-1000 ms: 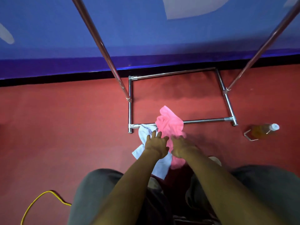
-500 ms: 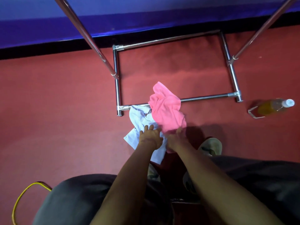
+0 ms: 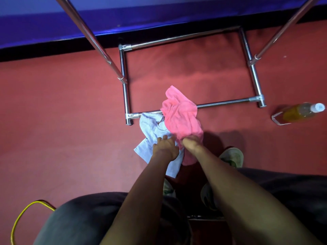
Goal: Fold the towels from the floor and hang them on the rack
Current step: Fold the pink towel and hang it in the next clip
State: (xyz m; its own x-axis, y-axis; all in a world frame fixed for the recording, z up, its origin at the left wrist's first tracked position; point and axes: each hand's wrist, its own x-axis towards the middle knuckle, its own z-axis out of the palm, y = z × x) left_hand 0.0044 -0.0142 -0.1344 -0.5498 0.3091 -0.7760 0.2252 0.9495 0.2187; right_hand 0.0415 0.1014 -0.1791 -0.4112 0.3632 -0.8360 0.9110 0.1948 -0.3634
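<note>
Two towels lie on the red floor [image 3: 62, 112]: one pink towel [image 3: 180, 117] and one white towel [image 3: 150, 128]. One chrome rack [image 3: 123, 96] stands there, with a rectangular base and two slanted uprights. One bottle [image 3: 299, 113] of amber liquid lies to the rack's right. One yellow cable [image 3: 23, 214] curls at lower left. Two shoes show, and the right shoe [image 3: 231, 156] is the clearer one.

The pink towel is crumpled across the near base bar and overlaps the white towel. The white towel's far end touches that bar by the left corner.

Against half a second ago, both hands sit in nearly the same spot. The pink towel's near edge is now bunched tighter over the right hand's knuckles. One second ago both hands lay flatter on the cloth.

The left hand [image 3: 165, 147] rests on the white towel with fingers fairly straight and spread narrowly, gripping nothing. The right hand [image 3: 192, 143] has its fingers curled into the pink towel's near edge, holding it; the cloth hides the fingertips.
</note>
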